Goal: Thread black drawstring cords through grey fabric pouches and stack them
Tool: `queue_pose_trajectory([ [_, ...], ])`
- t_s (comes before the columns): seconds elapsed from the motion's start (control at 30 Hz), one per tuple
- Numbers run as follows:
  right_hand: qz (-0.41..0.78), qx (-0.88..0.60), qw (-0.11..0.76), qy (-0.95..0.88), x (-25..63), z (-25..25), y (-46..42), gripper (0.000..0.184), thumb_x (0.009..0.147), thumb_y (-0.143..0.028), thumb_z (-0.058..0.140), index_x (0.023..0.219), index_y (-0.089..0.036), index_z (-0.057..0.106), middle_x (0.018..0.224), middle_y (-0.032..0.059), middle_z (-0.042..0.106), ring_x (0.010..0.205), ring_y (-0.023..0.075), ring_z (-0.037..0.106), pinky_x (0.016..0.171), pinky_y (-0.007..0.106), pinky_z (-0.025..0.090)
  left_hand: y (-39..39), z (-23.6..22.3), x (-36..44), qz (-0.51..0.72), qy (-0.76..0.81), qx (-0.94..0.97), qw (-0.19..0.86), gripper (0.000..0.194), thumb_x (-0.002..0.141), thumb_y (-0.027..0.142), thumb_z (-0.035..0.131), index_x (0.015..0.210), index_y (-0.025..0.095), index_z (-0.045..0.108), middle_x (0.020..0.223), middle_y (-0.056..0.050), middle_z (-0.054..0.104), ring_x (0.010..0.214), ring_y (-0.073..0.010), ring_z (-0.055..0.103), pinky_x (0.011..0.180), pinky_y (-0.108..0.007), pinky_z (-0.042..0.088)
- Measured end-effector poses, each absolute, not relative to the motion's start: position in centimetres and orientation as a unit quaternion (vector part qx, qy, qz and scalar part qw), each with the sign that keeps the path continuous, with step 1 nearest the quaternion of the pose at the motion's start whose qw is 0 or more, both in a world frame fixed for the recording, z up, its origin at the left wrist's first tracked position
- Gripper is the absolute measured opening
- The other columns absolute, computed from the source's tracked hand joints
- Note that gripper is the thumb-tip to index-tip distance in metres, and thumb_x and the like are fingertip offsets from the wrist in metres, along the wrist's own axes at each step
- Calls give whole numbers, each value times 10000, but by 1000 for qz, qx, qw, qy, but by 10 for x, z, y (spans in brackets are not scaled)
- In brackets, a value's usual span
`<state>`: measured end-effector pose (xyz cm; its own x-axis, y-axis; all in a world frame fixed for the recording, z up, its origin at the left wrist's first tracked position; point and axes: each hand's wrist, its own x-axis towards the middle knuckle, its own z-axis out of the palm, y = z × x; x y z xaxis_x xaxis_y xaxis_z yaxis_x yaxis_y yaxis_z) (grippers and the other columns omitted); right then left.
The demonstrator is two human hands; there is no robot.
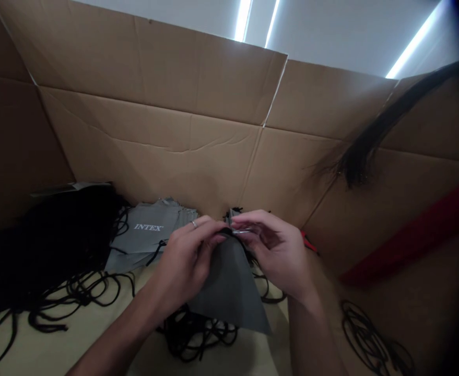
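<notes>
My left hand (192, 248), with a ring on one finger, pinches the top edge of a grey fabric pouch (233, 287) where a black band or cord runs. The pouch hangs down from the fingers towards the table. My right hand (278, 248) is closed on a small shiny metal tool (245, 231), its tip at the pouch's top edge beside my left fingertips. Its exact kind is hidden by the fingers. A stack of grey pouches (141, 230) printed "INTEX" lies left of my left hand.
A large heap of black cords (57, 240) covers the left side. More black cord (198, 334) lies under the pouch, and a loose coil (364, 334) at lower right. Cardboard walls (166, 120) stand behind. A red strip (413, 240) and dark hair (378, 130) are at right.
</notes>
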<state>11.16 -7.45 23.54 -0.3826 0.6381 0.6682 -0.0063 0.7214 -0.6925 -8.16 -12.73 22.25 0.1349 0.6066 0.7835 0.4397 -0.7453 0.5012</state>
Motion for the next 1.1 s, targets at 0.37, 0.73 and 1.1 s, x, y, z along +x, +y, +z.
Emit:
queue_pose_trajectory([
  [0.37,22,-125,562,-818,110,238,-79,336,961,48,610,1054,-245,745,822,-34,779,747,106,722,727,246,589,-130,227,-83,504,384,756,164,214,1056,136,533,928,182,699,852,-3,731,761,-137,636,694,-243,450],
  [0.73,190,-233,508,-807,108,237,-83,183,959,-178,754,1111,-269,712,959,-17,800,845,134,760,745,239,599,-125,223,-81,564,415,708,87,213,1002,85,579,978,192,762,841,-2,767,739,-135,680,682,-229,475],
  [1.1,122,-254,559,-780,101,231,-83,131,1018,-193,655,916,-249,715,817,-16,759,708,127,704,693,250,557,-126,224,-80,543,403,733,66,211,1010,96,560,982,172,754,805,-20,759,675,-145,662,636,-241,486],
])
